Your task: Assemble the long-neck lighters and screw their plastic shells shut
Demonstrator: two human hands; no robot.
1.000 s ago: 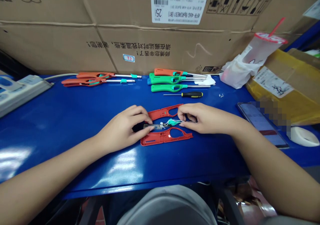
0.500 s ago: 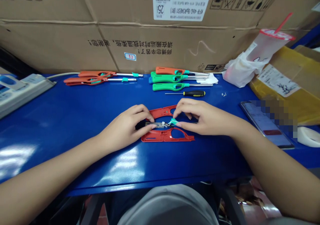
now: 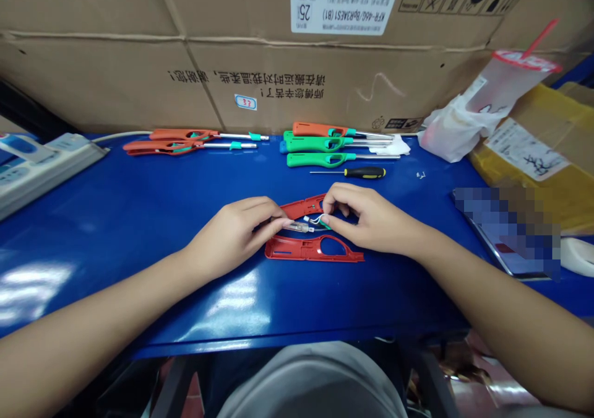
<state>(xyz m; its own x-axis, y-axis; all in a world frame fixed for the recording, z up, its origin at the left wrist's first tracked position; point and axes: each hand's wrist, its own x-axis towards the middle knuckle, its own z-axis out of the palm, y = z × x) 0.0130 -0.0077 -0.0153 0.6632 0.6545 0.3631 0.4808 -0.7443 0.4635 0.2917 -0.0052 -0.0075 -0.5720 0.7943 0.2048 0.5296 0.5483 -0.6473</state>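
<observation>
My left hand (image 3: pixel 234 229) is closed, thumb and fingers pinching the end of a clear lighter fuel tank (image 3: pixel 298 226). My right hand (image 3: pixel 371 220) curls around a small green trigger piece (image 3: pixel 326 222), partly hidden by the fingers. Thin white tubes or wires (image 3: pixel 315 220) run out from it, with a small white end beside the tank's tip. Two red lighter shell halves lie on the table: the nearer half (image 3: pixel 297 249) sits open side up below the hands, and the farther half (image 3: pixel 304 207) is partly covered by my right fingers.
Orange gas lighters (image 3: pixel 162 148) lie back left, and green and orange ones (image 3: pixel 313 159) back centre, by a screwdriver (image 3: pixel 366 173). A power strip (image 3: pixel 51 164) stands left. Right are a phone (image 3: pixel 496 238), a bagged drink cup (image 3: pixel 487 90) and a yellow parcel (image 3: pixel 557 145). A cardboard box (image 3: pixel 255 59) stands behind.
The fuel tank has come apart from the small white end, which now sits just above the tank's tip. My left fingers have turned the tank slightly. The whole view has shifted a little.
</observation>
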